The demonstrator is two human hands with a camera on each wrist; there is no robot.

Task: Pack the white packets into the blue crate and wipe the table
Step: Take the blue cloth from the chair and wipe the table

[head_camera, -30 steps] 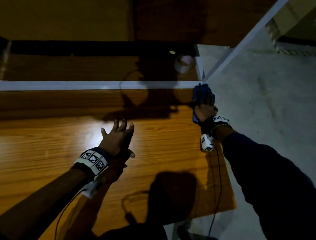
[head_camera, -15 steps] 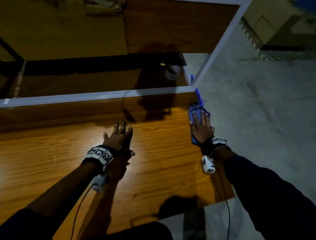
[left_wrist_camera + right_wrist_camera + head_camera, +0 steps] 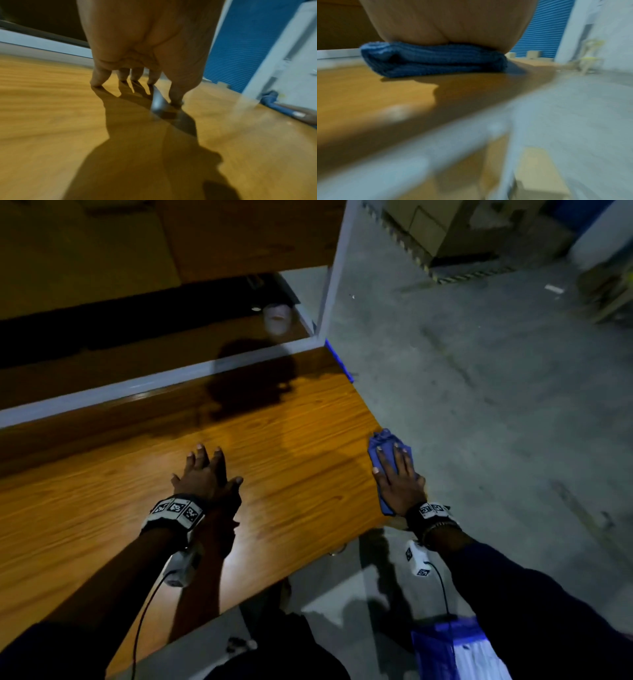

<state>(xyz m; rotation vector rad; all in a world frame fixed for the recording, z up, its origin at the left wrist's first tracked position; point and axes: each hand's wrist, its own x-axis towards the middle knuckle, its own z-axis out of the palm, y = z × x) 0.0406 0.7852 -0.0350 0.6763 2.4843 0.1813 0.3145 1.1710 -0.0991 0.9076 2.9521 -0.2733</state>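
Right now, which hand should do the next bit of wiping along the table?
The right hand, probably. It already presses flat on the folded blue cloth at the table's right edge. The left hand holds nothing; only its fingertips touch the wood.

Most of the blue cloth [image 3: 383,450] is buried under the right hand [image 3: 399,481], only its edges poke out. On the floor at the bottom there's a blue crate [image 3: 435,648] with something white inside, but the frame edge and the person's sleeve cut it off. The pale round thing [image 3: 277,318] back on the shelf is too smeared to tell what it is. Right wrist view is all blur near the worktop [image 3: 368,94] edge, and the right hand's fingers don't show there.
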